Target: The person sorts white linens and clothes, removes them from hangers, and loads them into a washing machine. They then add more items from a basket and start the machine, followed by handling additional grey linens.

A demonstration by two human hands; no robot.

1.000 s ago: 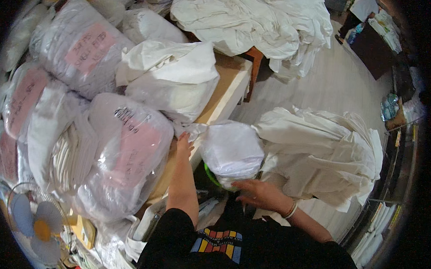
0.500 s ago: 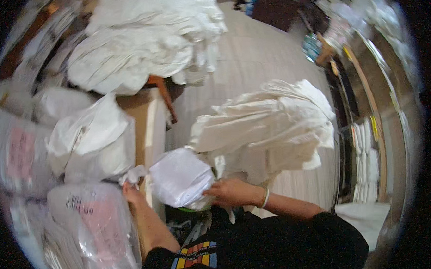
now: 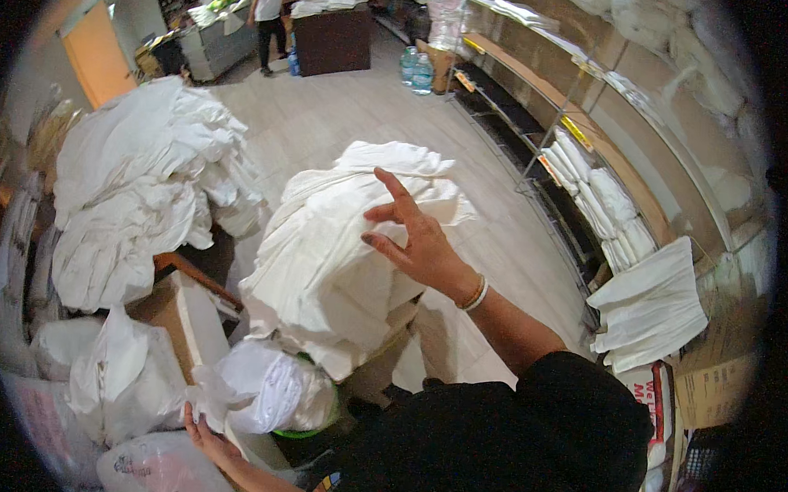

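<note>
My right hand (image 3: 420,247) is raised over a heap of white cloth (image 3: 331,270), its fingers apart and nothing in them. Low on the left, my left hand (image 3: 210,440) grips the thin edge of a clear plastic bag (image 3: 209,394). That film stretches toward a bundle of folded white cloth (image 3: 282,391), which sits just right of the hand, with a green rim showing under it. Part of the left fingers is hidden behind the film.
A larger pile of white cloth (image 3: 142,182) lies at the far left, near an open wooden box (image 3: 199,325). Filled plastic bags (image 3: 160,469) crowd the lower left. Shelving (image 3: 540,120) runs along the right. Water bottles (image 3: 422,74) and a person (image 3: 268,16) stand at the back.
My right hand has left the bundle, risen and opened above the cloth heap. The left hand stays by the bag, its film now spread out. The view has shifted, showing more of the room.
</note>
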